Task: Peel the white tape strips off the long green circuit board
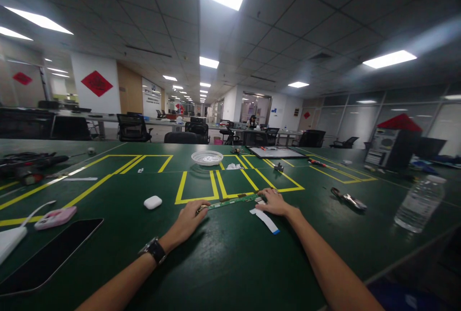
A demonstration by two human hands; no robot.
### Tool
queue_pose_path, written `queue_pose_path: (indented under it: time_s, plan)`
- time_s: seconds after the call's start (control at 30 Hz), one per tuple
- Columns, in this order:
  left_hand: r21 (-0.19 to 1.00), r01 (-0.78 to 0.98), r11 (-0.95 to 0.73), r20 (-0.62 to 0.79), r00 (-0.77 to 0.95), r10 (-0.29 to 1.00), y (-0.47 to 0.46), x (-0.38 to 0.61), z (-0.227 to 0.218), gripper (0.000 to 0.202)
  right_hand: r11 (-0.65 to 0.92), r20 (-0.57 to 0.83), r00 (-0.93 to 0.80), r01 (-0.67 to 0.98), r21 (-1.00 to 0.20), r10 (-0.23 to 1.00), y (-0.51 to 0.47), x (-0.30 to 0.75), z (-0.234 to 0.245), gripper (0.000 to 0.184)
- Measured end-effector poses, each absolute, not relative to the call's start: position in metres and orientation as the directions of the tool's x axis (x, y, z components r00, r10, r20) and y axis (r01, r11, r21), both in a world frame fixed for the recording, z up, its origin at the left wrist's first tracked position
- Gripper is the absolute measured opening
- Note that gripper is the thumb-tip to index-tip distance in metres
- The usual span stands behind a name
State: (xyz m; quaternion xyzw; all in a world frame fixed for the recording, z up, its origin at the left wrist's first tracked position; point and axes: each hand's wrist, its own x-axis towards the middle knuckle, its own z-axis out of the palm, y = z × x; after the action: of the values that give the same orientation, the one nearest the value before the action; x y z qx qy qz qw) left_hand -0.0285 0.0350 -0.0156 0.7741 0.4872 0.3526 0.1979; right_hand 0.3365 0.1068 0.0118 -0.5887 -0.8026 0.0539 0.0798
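Observation:
A long, narrow green circuit board (234,200) lies low over the green table, slanting slightly up to the right. Its left end is between the fingers of my left hand (189,216), where a dark and gold-coloured part shows at the fingertips. My right hand (272,201) is closed around the opposite end, its fingers partly covering the board. A white flat ribbon cable (266,221) with a blue tip extends from under my right hand toward me; whether it joins the board is hidden. My left wrist wears a dark watch.
Beyond the board stands a white basket (207,158). A white earbud case (152,202), black phone (54,248) and pink device (55,218) lie leftward. Rightward are a metal tool (348,199), water bottle (420,204) and computer tower (389,147). Far back, a person (252,121) sits.

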Motion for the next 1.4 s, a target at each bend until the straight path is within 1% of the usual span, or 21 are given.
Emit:
queue_pose_path:
  time_s: [0.1, 0.3, 0.37, 0.43, 0.53, 0.67, 0.73, 0.83, 1.03, 1.17, 1.23, 1.3, 1.37, 1.4]
  plan:
    - [0.641, 0.619, -0.453, 0.361, 0.278, 0.890, 0.036, -0.029, -0.019, 0.039, 0.310, 0.039, -0.308, 0.932, -0.187, 0.950, 0.103, 0.334, 0.014, 0.076]
    - [0.645, 0.620, -0.446, 0.361, 0.267, 0.894, 0.035, -0.029, -0.019, 0.039, 0.343, 0.021, -0.346, 0.917, -0.206, 0.938, 0.104, 0.337, 0.012, 0.085]
    - [0.647, 0.621, -0.442, 0.358, 0.265, 0.895, 0.034, -0.029, -0.017, 0.039, 0.360, 0.029, -0.362, 0.906, -0.223, 0.932, 0.106, 0.338, 0.011, 0.080]
    - [0.650, 0.619, -0.442, 0.350, 0.272, 0.896, 0.032, -0.028, -0.014, 0.041, 0.349, 0.056, -0.346, 0.906, -0.240, 0.937, 0.108, 0.339, 0.010, 0.069]
    - [0.659, 0.610, -0.441, 0.339, 0.283, 0.897, 0.029, -0.027, -0.009, 0.042, 0.309, 0.096, -0.295, 0.926, -0.216, 0.951, 0.109, 0.335, 0.008, 0.058]
    - [0.673, 0.581, -0.458, 0.364, 0.279, 0.889, 0.027, -0.026, -0.006, 0.041, 0.269, 0.141, -0.253, 0.956, -0.112, 0.957, 0.107, 0.326, 0.006, 0.055]
    - [0.672, 0.570, -0.473, 0.383, 0.278, 0.881, 0.027, -0.026, -0.006, 0.040, 0.242, 0.159, -0.228, 0.967, -0.079, 0.961, 0.105, 0.324, 0.006, 0.054]
    - [0.669, 0.567, -0.481, 0.393, 0.280, 0.876, 0.028, -0.026, -0.008, 0.038, 0.204, 0.173, -0.192, 0.977, -0.055, 0.966, 0.105, 0.325, 0.006, 0.053]
    - [0.644, 0.611, -0.460, 0.361, 0.288, 0.887, 0.029, -0.026, -0.013, 0.036, 0.134, 0.185, -0.127, 0.991, -0.026, 0.975, 0.108, 0.329, 0.001, 0.051]
    - [0.639, 0.613, -0.465, 0.364, 0.291, 0.885, 0.029, -0.026, -0.015, 0.036, 0.094, 0.183, -0.077, 0.992, -0.085, 0.980, 0.111, 0.334, 0.004, 0.052]
    - [0.643, 0.602, -0.473, 0.375, 0.291, 0.880, 0.029, -0.027, -0.014, 0.037, 0.145, 0.217, -0.111, 0.978, -0.147, 0.970, 0.110, 0.337, 0.011, 0.050]
    - [0.653, 0.586, -0.480, 0.392, 0.281, 0.876, 0.029, -0.028, -0.014, 0.037, 0.286, 0.220, -0.236, 0.929, -0.233, 0.946, 0.108, 0.339, 0.019, 0.043]
    - [0.658, 0.569, -0.493, 0.413, 0.275, 0.868, 0.029, -0.028, -0.014, 0.036, 0.429, 0.148, -0.403, 0.838, -0.337, 0.903, 0.103, 0.338, 0.027, 0.035]
    - [0.658, 0.562, -0.502, 0.425, 0.273, 0.863, 0.029, -0.028, -0.014, 0.035, 0.471, 0.097, -0.473, 0.795, -0.382, 0.876, 0.100, 0.335, 0.030, 0.032]
